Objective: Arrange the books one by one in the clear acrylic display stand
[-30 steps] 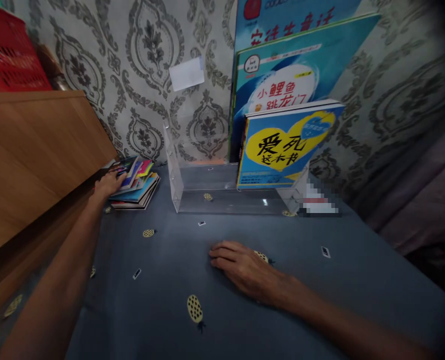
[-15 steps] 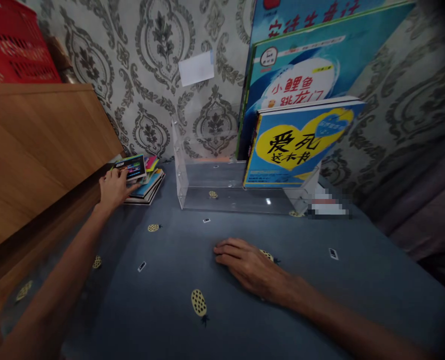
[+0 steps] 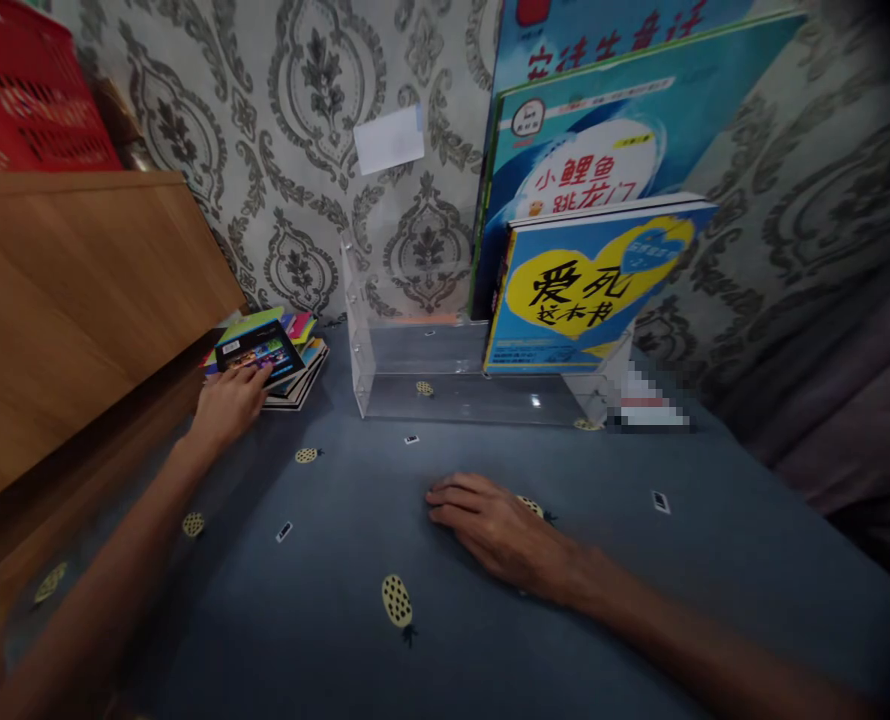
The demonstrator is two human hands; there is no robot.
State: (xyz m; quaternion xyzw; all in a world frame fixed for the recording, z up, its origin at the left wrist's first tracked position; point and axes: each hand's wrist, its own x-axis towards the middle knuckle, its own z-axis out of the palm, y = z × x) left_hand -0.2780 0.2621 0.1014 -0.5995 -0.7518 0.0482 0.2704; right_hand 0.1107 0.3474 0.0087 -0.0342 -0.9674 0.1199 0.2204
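Note:
My left hand [image 3: 227, 405] is at the stack on the left, its fingers over the near edge of a dark-covered book [image 3: 260, 357] with a colourful picture strip. This book lies on top at an angle, above a pile of books [image 3: 306, 375] with bright covers and white page edges. The thumb is hard to make out. My right hand [image 3: 486, 520] rests palm down on the table, fingers stretched out and close together, holding nothing. Beyond it stands a clear acrylic rack [image 3: 475, 398], with a blue and yellow book [image 3: 587, 295] upright at its right end.
Taller blue-green books [image 3: 587, 130] lean behind the yellow-heart book. A wooden cabinet [image 3: 85, 300] bounds the left side, with a red basket [image 3: 32, 100] on it. Patterned wallpaper [image 3: 317, 90] backs the table [image 3: 325, 620]. A pixelated item [image 3: 647, 400] lies right of the rack.
My left hand has shifted slightly right and nearer. The dark-covered book beneath its fingers has turned and come nearer, showing more cover. The right hand stays in place; the view has moved slightly.

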